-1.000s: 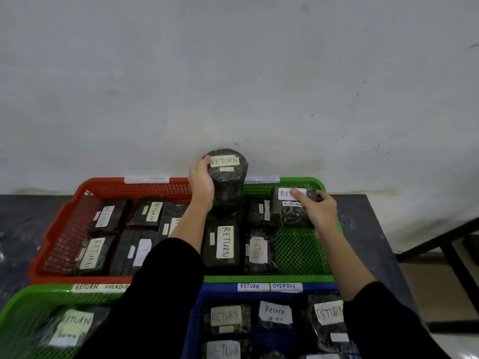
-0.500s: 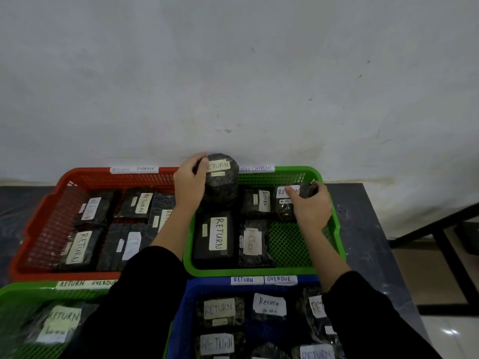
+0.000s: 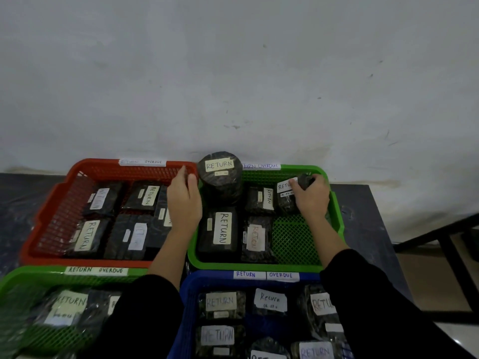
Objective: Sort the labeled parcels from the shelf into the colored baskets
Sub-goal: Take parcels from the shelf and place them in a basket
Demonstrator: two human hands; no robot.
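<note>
A round black parcel point(image 3: 220, 177) labelled RETURN stands upright in the far left corner of the far green basket point(image 3: 334, 203). My left hand point(image 3: 184, 200) hovers just left of it, fingers apart, no longer touching it. My right hand point(image 3: 309, 195) grips a small black parcel point(image 3: 286, 196) with a white RETURN label at the basket's far right. Three other black parcels lie in this basket, among them a big flat one point(image 3: 219, 231).
A red basket point(image 3: 51, 203) with several black parcels sits to the left. A second green basket point(image 3: 23, 278) and a blue basket point(image 3: 191, 288), both holding parcels, are nearest me. All rest on a dark table against a white wall; a dark frame stands at right.
The round parcel came down from above the basket rim and now stands in the corner. My left hand let go of it. My right hand stayed on the small parcel.
</note>
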